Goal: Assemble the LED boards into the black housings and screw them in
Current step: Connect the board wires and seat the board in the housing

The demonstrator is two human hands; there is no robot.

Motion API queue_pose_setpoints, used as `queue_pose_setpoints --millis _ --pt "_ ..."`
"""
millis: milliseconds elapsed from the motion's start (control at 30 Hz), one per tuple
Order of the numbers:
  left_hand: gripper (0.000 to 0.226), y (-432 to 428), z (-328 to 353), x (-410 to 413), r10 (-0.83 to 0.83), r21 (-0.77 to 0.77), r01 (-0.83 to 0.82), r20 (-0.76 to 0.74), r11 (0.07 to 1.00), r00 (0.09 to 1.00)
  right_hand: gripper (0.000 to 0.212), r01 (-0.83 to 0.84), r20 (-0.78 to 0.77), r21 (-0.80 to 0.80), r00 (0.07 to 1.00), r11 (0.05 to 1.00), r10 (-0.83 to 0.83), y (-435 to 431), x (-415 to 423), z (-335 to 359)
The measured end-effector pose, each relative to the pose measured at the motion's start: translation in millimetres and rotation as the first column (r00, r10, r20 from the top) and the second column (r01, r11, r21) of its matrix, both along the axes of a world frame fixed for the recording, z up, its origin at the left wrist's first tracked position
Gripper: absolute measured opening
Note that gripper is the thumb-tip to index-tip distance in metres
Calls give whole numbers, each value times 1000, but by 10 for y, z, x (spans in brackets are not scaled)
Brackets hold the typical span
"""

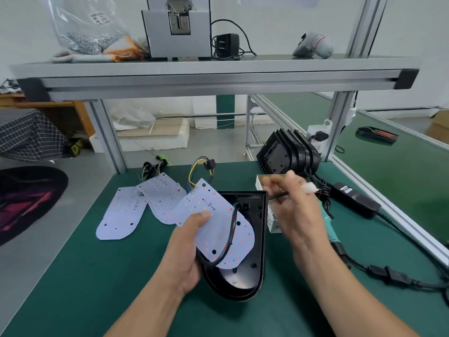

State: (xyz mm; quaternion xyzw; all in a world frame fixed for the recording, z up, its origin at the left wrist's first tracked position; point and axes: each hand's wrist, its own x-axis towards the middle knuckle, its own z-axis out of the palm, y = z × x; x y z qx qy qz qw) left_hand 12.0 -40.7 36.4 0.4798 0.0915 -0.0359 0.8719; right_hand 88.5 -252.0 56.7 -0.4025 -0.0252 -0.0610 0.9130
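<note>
On the left we see spare boards [121, 215] lying flat on the green table [85, 276]. Next comes the left hand [192, 251]. Its thumb presses on top of a white board [218, 224] and its fingers go under it, so it pinches the board. The board leans over the open black case [252, 271], which sits on the table. A black cord [229, 237] lies across the board. The right hand [296, 215] has its fingers pressed together, pinching a thin wire [277, 196] by the case's top corner. Behind it stand more cases [289, 152]. A blue-green tool [328, 224] lies under that hand.
</note>
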Motion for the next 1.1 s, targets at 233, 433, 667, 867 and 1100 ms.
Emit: queue_pose_setpoints --millis 233,433,667,867,1100 --pt "29 58 -20 66 49 77 -48 -7 996 999 38 -220 11 -369 970 903 241 235 -122 -71" --pt "30 114 -17 67 50 110 -50 2 993 999 30 -337 49 -661 872 670 487 188 -182 -73" --pt "35 120 -9 103 107 196 -136 150 971 983 26 -328 -66 -644 924 691 377 227 -188 -133" --pt "47 293 10 183 319 194 -367 239 910 917 29 -380 -133 -437 924 816 359 194 -170 -67" --pt "42 441 42 182 563 111 -573 112 812 819 25 -391 -326 -248 895 886 304 231 -161 -6"
